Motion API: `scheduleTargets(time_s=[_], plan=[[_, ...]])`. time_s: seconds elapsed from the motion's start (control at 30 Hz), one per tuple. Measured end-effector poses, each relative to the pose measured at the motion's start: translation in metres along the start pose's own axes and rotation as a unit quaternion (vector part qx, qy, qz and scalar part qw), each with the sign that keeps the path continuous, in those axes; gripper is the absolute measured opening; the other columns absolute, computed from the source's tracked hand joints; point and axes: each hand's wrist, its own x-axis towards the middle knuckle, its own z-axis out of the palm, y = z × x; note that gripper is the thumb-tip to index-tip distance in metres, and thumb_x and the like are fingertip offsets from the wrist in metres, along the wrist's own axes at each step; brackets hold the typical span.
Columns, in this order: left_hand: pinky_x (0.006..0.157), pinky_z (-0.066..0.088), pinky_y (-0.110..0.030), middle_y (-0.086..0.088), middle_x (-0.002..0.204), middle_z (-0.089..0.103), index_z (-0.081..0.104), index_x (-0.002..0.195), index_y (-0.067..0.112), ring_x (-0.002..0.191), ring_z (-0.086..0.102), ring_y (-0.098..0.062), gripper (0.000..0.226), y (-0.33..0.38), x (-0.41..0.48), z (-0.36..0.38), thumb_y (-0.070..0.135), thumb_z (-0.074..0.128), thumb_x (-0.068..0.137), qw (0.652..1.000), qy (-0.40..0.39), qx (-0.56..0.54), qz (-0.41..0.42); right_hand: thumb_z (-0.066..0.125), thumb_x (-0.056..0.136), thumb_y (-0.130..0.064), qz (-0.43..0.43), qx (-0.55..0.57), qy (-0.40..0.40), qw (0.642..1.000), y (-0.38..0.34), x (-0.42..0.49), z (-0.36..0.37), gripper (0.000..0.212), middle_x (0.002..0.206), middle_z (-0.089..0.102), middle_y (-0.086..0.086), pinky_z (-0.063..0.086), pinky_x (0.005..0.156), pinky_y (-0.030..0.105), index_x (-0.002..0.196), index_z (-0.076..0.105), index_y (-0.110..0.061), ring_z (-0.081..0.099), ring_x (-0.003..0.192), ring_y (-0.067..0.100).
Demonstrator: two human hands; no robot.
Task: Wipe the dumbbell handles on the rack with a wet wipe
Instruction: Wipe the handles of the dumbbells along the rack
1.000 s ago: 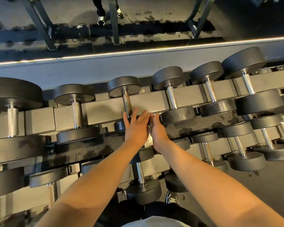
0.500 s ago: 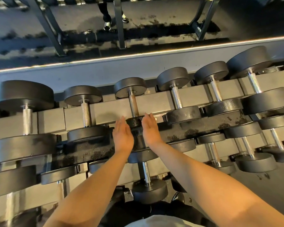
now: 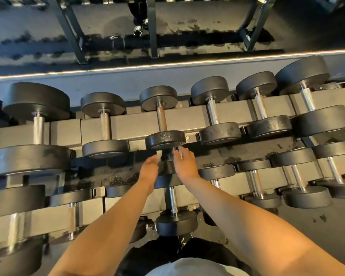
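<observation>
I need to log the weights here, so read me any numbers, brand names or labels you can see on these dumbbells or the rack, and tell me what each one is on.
No readable text in this view.
Dumbbell heads: plain black, no numbers or brand legible; the end faces are turned away from the camera.
Rack rail: bare grey, no label or sign visible.
White scrap at the left hand: too small and blurred to show any print.

Both bare arms reach over the tiered dumbbell rack (image 3: 127, 124). The left hand (image 3: 148, 168) pinches a small white wet wipe (image 3: 159, 154) just below the near head of the middle top-row dumbbell (image 3: 162, 120). The right hand (image 3: 184, 163) hovers beside it, fingers loosely spread. A lower dumbbell (image 3: 173, 208) sits between the forearms.
</observation>
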Motion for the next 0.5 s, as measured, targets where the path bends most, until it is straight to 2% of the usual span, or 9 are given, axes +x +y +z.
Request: scheduleTargets(time_s=[0.13,0.23,0.3,0.37,0.43,0.5], plan=[[0.079,0.046,-0.029,-0.003,0.122,0.065,0.062,0.123,0.025,0.102,0.058,-0.015,0.024,-0.022,-0.029,0.011,0.029,0.045,0.107,0.999,-0.047,-0.013,-0.011,0.047,0.105,-0.025,0.092,0.083,-0.049,0.991,0.03,-0.019,-0.008,0.034,0.137,0.056,0.005,0.046,0.107,0.042,0.138,0.052,-0.025,0.054,0.126,0.024],[0.095,0.052,-0.036,-0.008,0.118,0.069,0.066,0.118,0.021,0.111,0.064,-0.022,0.027,-0.04,-0.055,0.021,0.024,0.041,0.108,0.996,-0.085,-0.022,-0.018,0.049,0.103,-0.015,0.146,0.161,-0.103,0.971,0.045,-0.036,-0.015,0.026,0.123,0.064,0.007,0.054,0.087,0.035,0.125,0.055,-0.028,0.064,0.11,0.023],[0.105,0.049,-0.039,-0.009,0.12,0.069,0.066,0.118,0.022,0.115,0.063,-0.022,0.029,-0.052,-0.067,0.027,0.025,0.039,0.109,0.996,-0.093,-0.006,-0.017,0.053,0.102,-0.012,0.149,0.182,-0.115,0.965,0.055,-0.047,-0.018,0.025,0.116,0.067,0.007,0.057,0.087,0.036,0.121,0.058,-0.027,0.066,0.105,0.022],[0.102,0.049,-0.035,-0.008,0.12,0.069,0.064,0.121,0.019,0.112,0.062,-0.019,0.029,-0.066,-0.076,0.031,0.027,0.04,0.109,0.996,-0.085,0.029,-0.008,0.056,0.099,-0.01,0.146,0.181,-0.109,0.966,0.066,-0.057,-0.019,0.021,0.113,0.068,0.009,0.057,0.092,0.041,0.113,0.062,-0.026,0.066,0.104,0.024],[0.087,0.049,-0.027,-0.007,0.12,0.067,0.061,0.126,0.018,0.106,0.062,-0.016,0.028,-0.081,-0.083,0.029,0.028,0.041,0.109,0.993,-0.07,0.092,0.019,0.062,0.096,-0.012,0.143,0.161,-0.093,0.972,0.079,-0.066,-0.018,0.019,0.112,0.07,0.01,0.057,0.094,0.043,0.112,0.064,-0.022,0.067,0.102,0.025],[0.088,0.047,-0.025,-0.003,0.12,0.067,0.063,0.126,0.019,0.109,0.062,-0.017,0.028,-0.092,-0.088,0.024,0.031,0.047,0.106,0.98,-0.068,0.168,0.081,0.07,0.092,-0.017,0.156,0.16,-0.066,0.972,0.088,-0.077,-0.022,0.026,0.111,0.07,0.01,0.056,0.096,0.044,0.116,0.063,-0.021,0.067,0.102,0.025]])
